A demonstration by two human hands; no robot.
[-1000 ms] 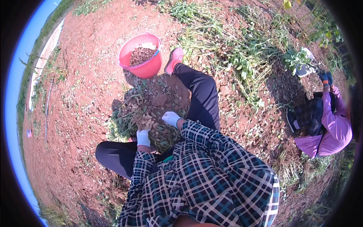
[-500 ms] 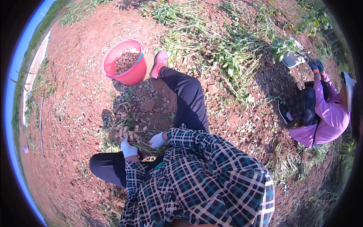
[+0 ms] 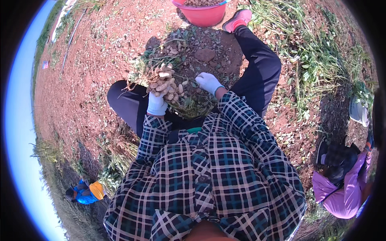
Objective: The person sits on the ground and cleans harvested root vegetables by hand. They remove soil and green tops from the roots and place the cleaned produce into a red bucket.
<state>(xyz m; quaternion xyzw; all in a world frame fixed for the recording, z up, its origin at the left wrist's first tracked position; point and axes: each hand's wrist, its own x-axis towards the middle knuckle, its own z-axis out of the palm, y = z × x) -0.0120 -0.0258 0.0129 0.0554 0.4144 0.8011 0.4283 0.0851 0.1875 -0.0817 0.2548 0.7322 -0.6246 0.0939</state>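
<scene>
My left hand (image 3: 157,105), in a white glove, is closed around a bunch of peanuts (image 3: 163,86) still on their plant, with roots trailing to the left. My right hand (image 3: 209,82), also gloved in white, is to the right of the bunch and apart from it. Its fingers are curled together, and whatever they may hold is too small to make out. Beyond my left hand, peanut plants (image 3: 159,57) and loose pods lie on the soil. Green stems (image 3: 193,106) are between my legs, below the hands.
A pink bucket (image 3: 204,16) of picked peanuts stands ahead, beside my pink shoe (image 3: 238,21). Pulled plants (image 3: 317,68) are spread on the right. A person in purple (image 3: 341,188) crouches at right, near a pale container (image 3: 358,111). Another person in blue (image 3: 84,193) is at lower left.
The view has turned, so the bucket now sits at the upper edge and the person in blue has come into view. My left hand still grips the peanut bunch; my right hand is farther from it.
</scene>
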